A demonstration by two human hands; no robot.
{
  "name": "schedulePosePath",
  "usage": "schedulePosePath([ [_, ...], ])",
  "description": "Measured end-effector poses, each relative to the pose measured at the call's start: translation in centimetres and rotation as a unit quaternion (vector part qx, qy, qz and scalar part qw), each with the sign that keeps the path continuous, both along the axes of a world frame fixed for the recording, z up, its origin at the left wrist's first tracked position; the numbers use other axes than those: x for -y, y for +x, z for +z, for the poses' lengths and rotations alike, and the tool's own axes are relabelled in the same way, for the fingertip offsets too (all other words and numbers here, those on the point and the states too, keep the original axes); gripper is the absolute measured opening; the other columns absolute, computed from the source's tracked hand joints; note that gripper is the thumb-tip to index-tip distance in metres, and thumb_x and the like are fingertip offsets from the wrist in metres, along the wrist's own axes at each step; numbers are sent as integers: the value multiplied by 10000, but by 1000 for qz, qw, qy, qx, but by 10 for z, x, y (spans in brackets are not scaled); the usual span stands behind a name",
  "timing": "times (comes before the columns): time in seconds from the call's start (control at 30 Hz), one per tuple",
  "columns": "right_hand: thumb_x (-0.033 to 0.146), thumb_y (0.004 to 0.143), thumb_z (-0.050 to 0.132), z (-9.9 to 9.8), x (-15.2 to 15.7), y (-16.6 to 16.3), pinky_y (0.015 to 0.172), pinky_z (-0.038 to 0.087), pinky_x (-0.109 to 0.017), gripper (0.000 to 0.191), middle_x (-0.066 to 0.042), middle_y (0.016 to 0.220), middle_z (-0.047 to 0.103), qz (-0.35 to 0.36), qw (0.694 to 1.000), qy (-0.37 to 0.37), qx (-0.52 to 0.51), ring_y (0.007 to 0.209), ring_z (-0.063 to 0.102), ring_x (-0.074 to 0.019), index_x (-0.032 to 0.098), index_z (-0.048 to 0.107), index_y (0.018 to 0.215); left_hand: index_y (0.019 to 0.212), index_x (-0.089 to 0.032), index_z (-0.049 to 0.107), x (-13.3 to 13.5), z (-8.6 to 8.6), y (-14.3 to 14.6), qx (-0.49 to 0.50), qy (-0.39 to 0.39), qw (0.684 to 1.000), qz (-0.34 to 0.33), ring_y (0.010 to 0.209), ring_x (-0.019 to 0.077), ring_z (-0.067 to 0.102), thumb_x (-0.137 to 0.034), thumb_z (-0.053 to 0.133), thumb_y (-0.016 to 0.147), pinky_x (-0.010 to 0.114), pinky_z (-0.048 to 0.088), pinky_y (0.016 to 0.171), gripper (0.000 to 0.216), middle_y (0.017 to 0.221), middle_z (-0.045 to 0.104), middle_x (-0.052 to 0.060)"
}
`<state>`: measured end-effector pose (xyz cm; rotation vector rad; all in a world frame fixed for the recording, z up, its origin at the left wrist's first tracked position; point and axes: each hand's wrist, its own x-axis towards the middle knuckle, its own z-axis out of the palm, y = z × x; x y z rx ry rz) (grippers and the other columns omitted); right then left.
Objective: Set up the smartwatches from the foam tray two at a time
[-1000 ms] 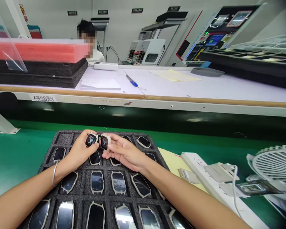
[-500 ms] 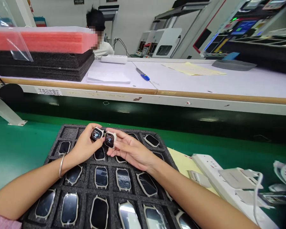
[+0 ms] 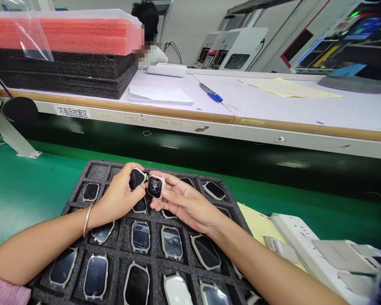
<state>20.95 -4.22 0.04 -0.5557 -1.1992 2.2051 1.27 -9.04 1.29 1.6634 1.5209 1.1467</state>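
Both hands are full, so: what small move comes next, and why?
Probably lower the dark-screened beige watch body in the left hand into the empty corner pocket of the black foam tray; the right hand holds a lit beige watch body.

Two hands over foam tray point(image 3: 98, 171): left hand point(image 3: 119, 199), right hand point(image 3: 184, 205). Two watches held above tray, one in each hand's fingers: dark watch point(image 3: 136, 178), lit watch point(image 3: 155, 187). More than twelve tray watches point(image 3: 141, 236) in pockets; some hidden under arms. Two yellow papers: near paper point(image 3: 257, 220) right of tray, far paper point(image 3: 288, 87) behind tray. One blue pen point(image 3: 211, 92) behind tray. Two power strips: near strip point(image 3: 292, 231) right of tray, far strip point(image 3: 167, 70) behind tray.
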Motion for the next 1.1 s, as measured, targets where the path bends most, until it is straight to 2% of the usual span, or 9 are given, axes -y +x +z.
schedulePosePath([
  [0.13, 330, 831, 869, -1, 0, 1, 793, 591, -293, 483, -25, 1077, 704, 0, 1000, -5, 3, 819, 734, -147, 269, 660, 1262, 1147, -204, 538, -1, -5, -2, 30, -2, 1000, 8, 720, 149, 524, -312, 606, 820, 276, 430, 658, 351, 898, 598, 0],
  [0.27, 340, 815, 879, 0, 2, 2, 807, 589, -314, 510, -40, 1094, 704, -8, 1000, -1, 15, 811, 726, -153, 265, 659, 1269, 1123, -203, 546, -5, -10, -4, 36, 4, 999, 13, 761, 158, 538, -292, 621, 799, 293, 436, 705, 344, 917, 603, 5],
  [0.47, 369, 823, 876, 2, 3, 3, 800, 589, -301, 513, -42, 1034, 713, -8, 999, 3, 41, 796, 716, -147, 269, 667, 1280, 1102, -205, 531, -4, -8, -4, 52, 6, 999, 4, 865, 177, 589, -221, 595, 754, 306, 460, 789, 354, 981, 627, 20],
  [0.63, 368, 827, 876, 2, 2, 3, 793, 586, -270, 496, -25, 1045, 715, 1, 999, 6, 39, 805, 715, -131, 297, 673, 1274, 1109, -210, 531, -3, -8, -3, 50, -4, 999, 0, 870, 187, 595, -272, 620, 760, 312, 454, 785, 366, 975, 635, 22],
  [0.97, 346, 819, 884, 2, 2, 2, 778, 591, -270, 522, -26, 1051, 720, 8, 1000, -3, 16, 822, 741, -144, 267, 642, 1275, 1102, -207, 527, 0, -3, 0, 25, 9, 1000, -7, 821, 181, 617, -303, 583, 813, 308, 456, 753, 310, 932, 655, 21],
  [1.1, 333, 844, 864, 2, 2, 1, 784, 590, -266, 507, -12, 962, 724, 19, 1000, 0, 11, 829, 744, -147, 261, 631, 1288, 1100, -206, 531, 1, -2, 0, 23, 6, 1000, -2, 812, 178, 621, -306, 596, 804, 299, 461, 736, 320, 926, 657, 19],
])
